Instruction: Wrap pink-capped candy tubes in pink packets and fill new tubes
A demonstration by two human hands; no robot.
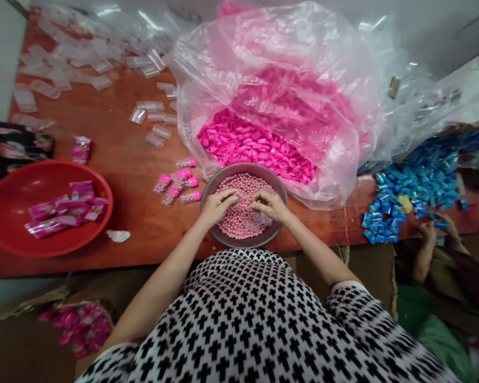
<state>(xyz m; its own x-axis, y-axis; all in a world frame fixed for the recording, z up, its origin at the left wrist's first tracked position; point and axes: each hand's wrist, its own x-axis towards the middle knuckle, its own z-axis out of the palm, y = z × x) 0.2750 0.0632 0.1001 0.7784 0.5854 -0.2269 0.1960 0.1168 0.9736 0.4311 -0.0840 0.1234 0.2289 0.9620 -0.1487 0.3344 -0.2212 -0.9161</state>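
Note:
A grey bowl [212, 187] of small pink beads [240, 226] stands at the table's front edge, right before my body. Over its left side is my left hand [220, 206], thumb and fingers pinched together above the beads; whatever they hold is too small to tell. My right hand [272, 206] reaches in from the other side with its fingers curled close, their grip unclear. Just under it lie clear plastic pieces [262, 219] on the beads. Left of the bowl is a group of small bead-filled tubes with pink caps [179, 182].
Behind the bowl, a large clear bag [339, 183] holds loose pink caps [255, 146]. Empty clear tubes [155, 117] lie at back left. A red basin [8, 242] with pink packets [74, 210] stands left. At right, a co-worker's hands [427, 231] are beside blue packets [387, 213].

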